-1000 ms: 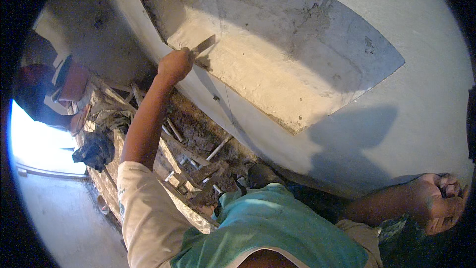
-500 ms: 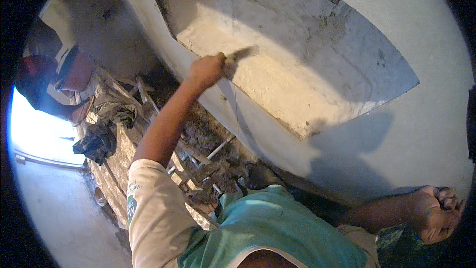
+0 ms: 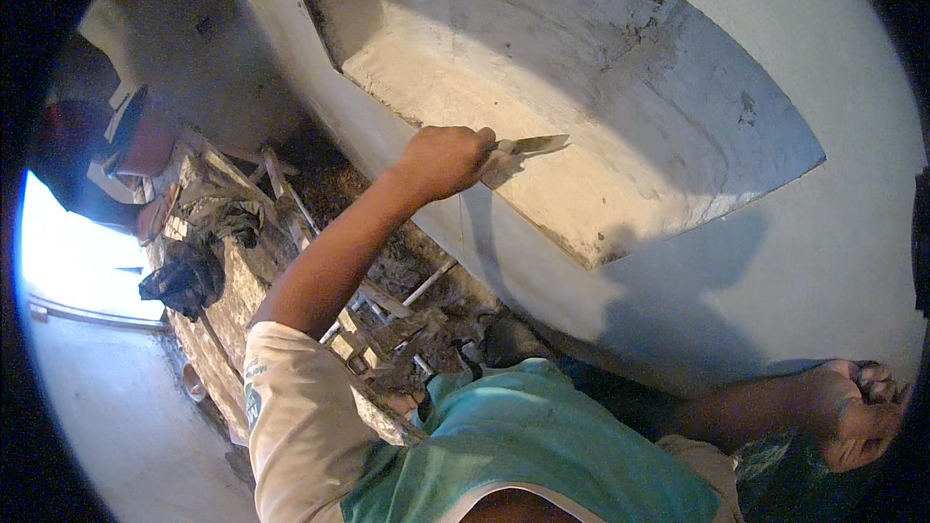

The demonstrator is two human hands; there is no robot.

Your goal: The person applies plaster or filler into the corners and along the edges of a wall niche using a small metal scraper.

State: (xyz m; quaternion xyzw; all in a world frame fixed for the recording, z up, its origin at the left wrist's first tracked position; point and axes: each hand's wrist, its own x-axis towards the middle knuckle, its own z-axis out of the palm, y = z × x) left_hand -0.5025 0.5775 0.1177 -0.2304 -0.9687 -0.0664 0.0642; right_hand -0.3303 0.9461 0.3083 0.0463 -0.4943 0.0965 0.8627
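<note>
My left hand (image 3: 448,161) is closed around the handle of a small trowel (image 3: 539,144) with a flat, narrow metal blade. The blade lies over the pale, lit sill of a recess (image 3: 581,199) in the wall, its tip pointing right. Whether the blade touches the plaster I cannot tell. At the right edge, my right hand (image 3: 860,416) is held low beside the wall with its fingers curled in. What it holds, if anything, is hidden.
Smooth grey wall (image 3: 833,261) surrounds the recess. At left, a plank platform (image 3: 232,281) carries dark crumpled cloth (image 3: 184,276) and a reddish bucket (image 3: 150,140). Debris, wood scraps and a pale pipe (image 3: 431,281) lie below. A bright opening (image 3: 77,252) is at far left.
My left hand has moved right and slightly down along the recess's near edge, carrying the trowel. The blade now lies flatter. My right hand has stayed almost still.
</note>
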